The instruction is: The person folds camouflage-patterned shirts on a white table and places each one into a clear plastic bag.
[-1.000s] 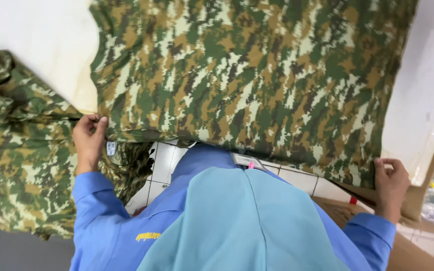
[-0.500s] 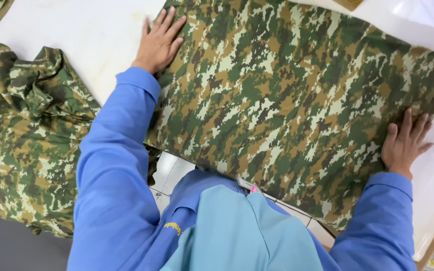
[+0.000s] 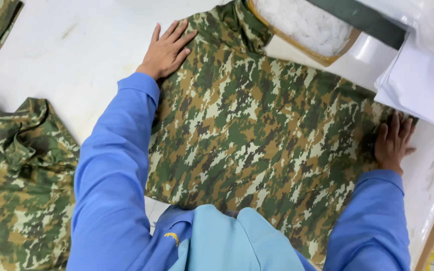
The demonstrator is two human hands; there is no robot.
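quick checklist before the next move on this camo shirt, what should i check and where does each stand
1. Left hand flat on the camo shirt near its far left edge: ok.
2. Right hand flat on the shirt's right edge: ok.
3. Shirt spread smooth between the hands: ok, only slight ripples.
4. Whole shirt on the white table: not ok, the near edge hangs over toward the body.
5. Collar end clear of the tray of white stuff: not ok, it lies against the tray.
6. Pile of other camo clothes apart from the shirt: cannot tell, the left sleeve hides the gap.
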